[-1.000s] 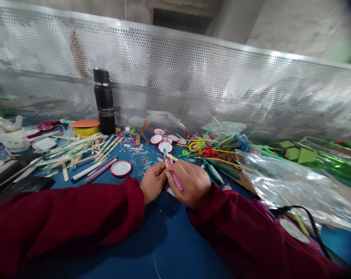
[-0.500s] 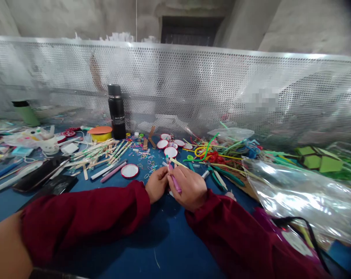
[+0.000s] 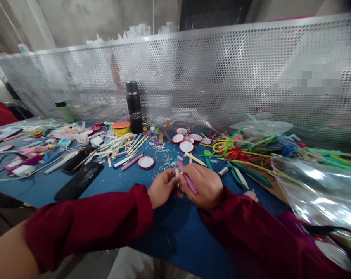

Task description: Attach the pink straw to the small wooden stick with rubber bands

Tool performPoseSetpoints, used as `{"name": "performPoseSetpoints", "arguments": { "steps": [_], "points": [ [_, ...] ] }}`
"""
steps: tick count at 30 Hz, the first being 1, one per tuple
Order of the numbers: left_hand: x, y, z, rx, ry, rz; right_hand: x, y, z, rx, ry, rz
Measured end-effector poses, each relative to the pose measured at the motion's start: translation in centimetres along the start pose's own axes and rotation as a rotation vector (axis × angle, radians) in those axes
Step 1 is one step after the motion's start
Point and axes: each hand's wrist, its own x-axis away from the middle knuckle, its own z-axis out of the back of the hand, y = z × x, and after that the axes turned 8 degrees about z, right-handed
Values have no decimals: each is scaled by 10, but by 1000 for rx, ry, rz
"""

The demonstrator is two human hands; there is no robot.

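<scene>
My right hand (image 3: 206, 186) is closed around a pink-purple marker (image 3: 189, 183), which slants through the fingers. Close against it, my left hand (image 3: 163, 188) pinches a short pale wooden craft stick (image 3: 177, 176) between thumb and fingers. The marker's front end is near this stick; whether they touch I cannot tell. Just beyond the hands lie a pale yellow stick (image 3: 196, 159) and small rubber bands (image 3: 165, 157). A white jar lid with a red rim (image 3: 146, 162) lies to the left, near a pink marker (image 3: 132, 161).
Behind stands a black bottle (image 3: 134, 108) before a perforated metal screen (image 3: 210, 77). Loose craft sticks (image 3: 117, 149) and a black phone (image 3: 78, 182) lie left. To the right are green-handled pliers (image 3: 235, 176), tangled pipe cleaners (image 3: 259, 145) and a clear plastic bag (image 3: 323, 186).
The view has swung, so the table's things sit further right in the picture. Both hands remain together, and the pale stick in my left fingers shows more plainly. The marker stays in my right hand.
</scene>
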Motion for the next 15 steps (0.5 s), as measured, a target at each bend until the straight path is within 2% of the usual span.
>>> {"name": "performPoseSetpoints", "arguments": {
  "steps": [4,9,12,15],
  "points": [
    [16,3,14,34,106,20,-3,-14,9,-41,112,213],
    [22,6,36,-19,191,-16,-6,-28,12,-21,111,336],
    [22,12,41,-119,237,-1,-2,-27,6,10,59,287],
    [23,17,38,-151,265,8,3,-23,-3,-37,-37,68]
  ]
}}
